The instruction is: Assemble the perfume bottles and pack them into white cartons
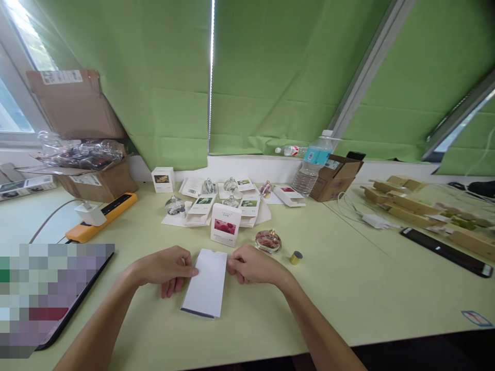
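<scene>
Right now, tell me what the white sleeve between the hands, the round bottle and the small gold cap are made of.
The white sleeve looks like thin paperboard: matte, with crisp folded edges. The round bottle looks like clear glass, glossy, with reddish contents showing through. The small gold cap looks metallic, with a shiny gold finish, though plated plastic could look the same.

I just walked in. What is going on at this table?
A person is holding a white card on the table, with the left hand and right hand on either side of its upper end. Just beyond the right hand are a glass bottle and a gold cap. A white box stands beyond the card.
</scene>
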### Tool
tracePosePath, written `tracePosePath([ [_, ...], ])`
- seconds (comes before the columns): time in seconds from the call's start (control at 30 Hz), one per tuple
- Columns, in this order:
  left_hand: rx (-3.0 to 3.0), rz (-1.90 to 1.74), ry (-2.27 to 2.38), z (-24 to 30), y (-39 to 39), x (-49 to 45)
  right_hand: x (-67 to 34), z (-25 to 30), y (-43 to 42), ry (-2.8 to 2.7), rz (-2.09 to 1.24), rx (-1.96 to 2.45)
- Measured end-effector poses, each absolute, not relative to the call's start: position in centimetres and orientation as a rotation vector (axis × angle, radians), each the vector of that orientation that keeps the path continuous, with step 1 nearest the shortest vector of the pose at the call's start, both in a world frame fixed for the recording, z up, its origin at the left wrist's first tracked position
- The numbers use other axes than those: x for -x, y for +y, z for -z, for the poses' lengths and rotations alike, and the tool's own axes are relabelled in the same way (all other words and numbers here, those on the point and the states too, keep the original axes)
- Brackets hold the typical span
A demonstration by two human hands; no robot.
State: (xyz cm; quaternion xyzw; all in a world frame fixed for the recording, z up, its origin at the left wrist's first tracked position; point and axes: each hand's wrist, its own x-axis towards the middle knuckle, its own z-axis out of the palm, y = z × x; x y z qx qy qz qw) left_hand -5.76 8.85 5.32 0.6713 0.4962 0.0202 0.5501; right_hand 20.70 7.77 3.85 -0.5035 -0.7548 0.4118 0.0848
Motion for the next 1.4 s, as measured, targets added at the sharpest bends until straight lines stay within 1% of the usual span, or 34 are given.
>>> tracePosePath([
  [0.13,-1.591,-0.048,1.178,-5.4,8.8,5.7,-20.8,-4.2,7.7,-2.159,-1.482,1.509],
  [0.37,-1.596,-0.049,1.178,-5.4,8.8,5.6,-20.2,-4.4,7.3,-2.144,-1.64,1.445],
  [0.77,-1.524,-0.077,1.154,-5.6,8.6,5.3,-19.9,-4.5,7.1,-2.254,-1.505,1.346],
  [1.03,-1.534,-0.11,1.113,-5.8,8.6,5.3,-20.1,-4.2,7.3,-2.218,-1.5,1.341],
  [1.4,-1.61,-0.24,1.099,-5.6,9.1,5.4,-20.2,-3.9,7.6,-2.188,-1.379,1.244],
])
